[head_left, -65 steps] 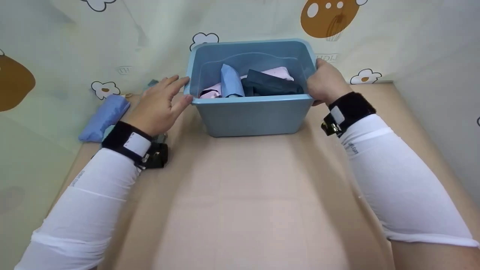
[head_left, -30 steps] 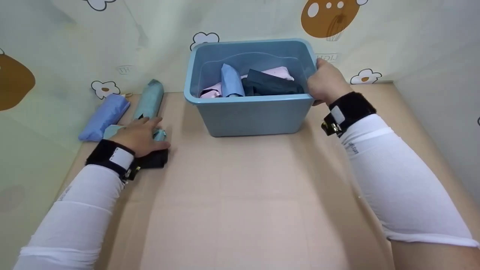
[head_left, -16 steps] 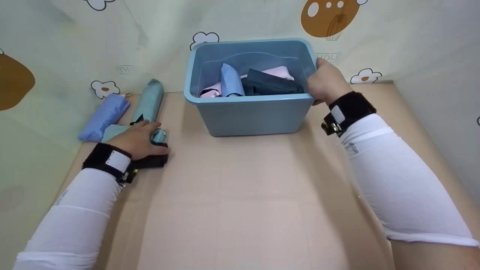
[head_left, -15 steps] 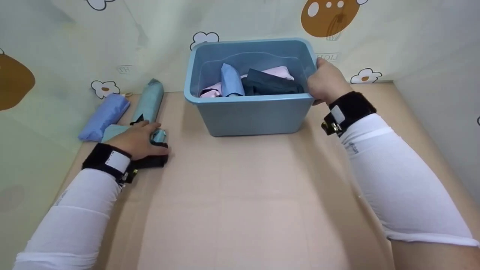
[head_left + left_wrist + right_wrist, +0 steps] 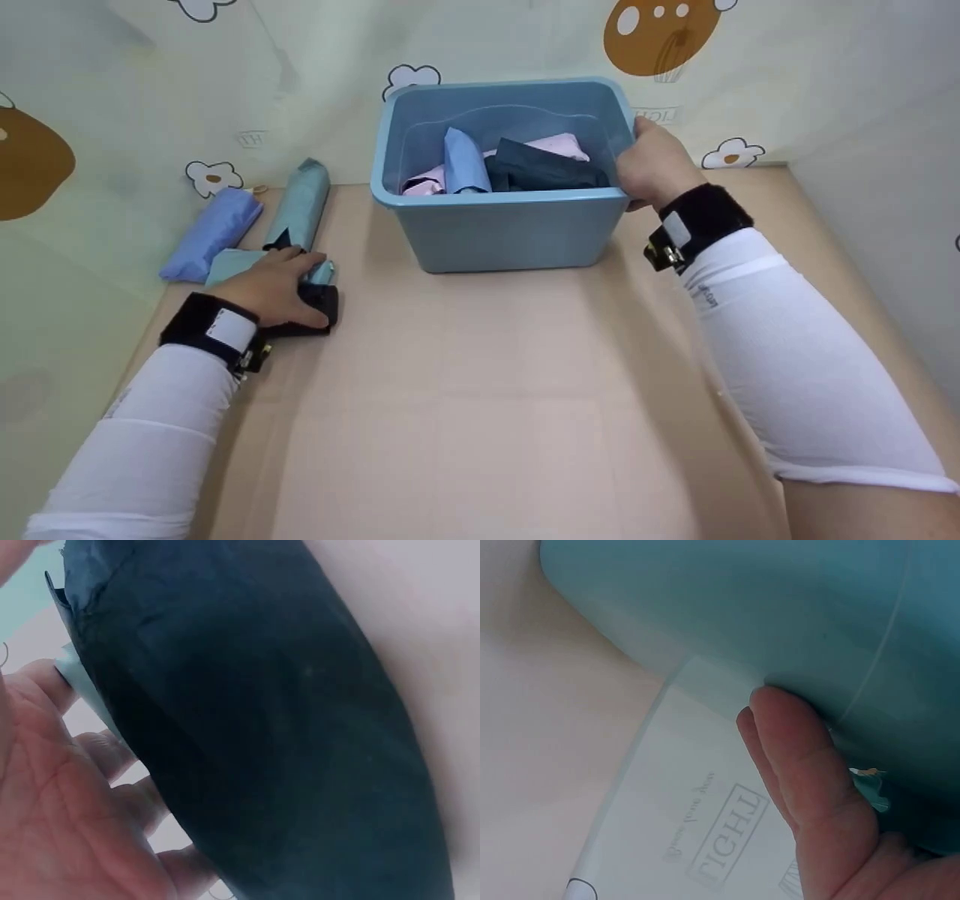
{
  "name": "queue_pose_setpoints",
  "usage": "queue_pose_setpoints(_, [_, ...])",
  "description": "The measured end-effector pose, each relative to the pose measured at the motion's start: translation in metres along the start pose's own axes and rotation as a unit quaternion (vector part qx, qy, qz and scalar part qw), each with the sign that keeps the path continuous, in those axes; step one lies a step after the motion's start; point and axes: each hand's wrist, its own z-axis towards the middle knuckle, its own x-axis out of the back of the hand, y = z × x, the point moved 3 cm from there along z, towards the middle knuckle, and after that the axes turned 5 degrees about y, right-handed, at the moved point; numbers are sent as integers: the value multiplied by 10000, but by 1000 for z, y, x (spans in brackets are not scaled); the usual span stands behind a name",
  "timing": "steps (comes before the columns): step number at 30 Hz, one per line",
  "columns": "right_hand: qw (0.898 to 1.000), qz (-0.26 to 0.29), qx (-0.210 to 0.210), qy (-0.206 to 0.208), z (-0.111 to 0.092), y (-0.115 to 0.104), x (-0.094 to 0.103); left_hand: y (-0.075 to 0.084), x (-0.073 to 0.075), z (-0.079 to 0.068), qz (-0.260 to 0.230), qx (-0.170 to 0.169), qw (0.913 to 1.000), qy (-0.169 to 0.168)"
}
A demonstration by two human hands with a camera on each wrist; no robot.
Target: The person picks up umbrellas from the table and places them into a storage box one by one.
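On the left side of the table, my left hand (image 5: 274, 289) lies over a dark fabric roll (image 5: 270, 720) shaped like a folded umbrella in its sleeve. Its thumb is on the near side, and the fingertips go out of sight behind the roll in the left wrist view. Beside it lies a teal roll (image 5: 232, 264), partly under the hand. My right hand (image 5: 654, 161) grips the right end of a blue-grey plastic bin (image 5: 502, 232), fingers against the outer wall (image 5: 727, 622). Inside the bin are a blue roll (image 5: 465, 161), a dark roll (image 5: 547, 165) and pink fabric (image 5: 559, 145).
A longer teal roll (image 5: 300, 202) and a periwinkle roll (image 5: 212, 234) lie behind my left hand, near the back left edge. A beige cloth (image 5: 480, 375) covers the table. Patterned curtains (image 5: 322, 67) hang behind and at the sides.
My left hand has left the bin's left rim and come down to the rolls at left, its thumb shifting to the near side of the dark roll. My right hand stays on the bin.
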Motion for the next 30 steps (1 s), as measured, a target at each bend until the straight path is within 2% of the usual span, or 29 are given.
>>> queue_pose_setpoints(14, [9999, -66, -99, -30, 0, 0, 0, 2, 2, -1, 142, 141, 9998, 73])
queue_pose_setpoints(25, [9998, -14, 157, 75, -1, 0, -1, -3, 4, 0, 200, 210, 9996, 21])
queue_pose_setpoints(30, [9999, -28, 128, 44, -1, 1, -1, -3, 7, 0, 116, 183, 9996, 169])
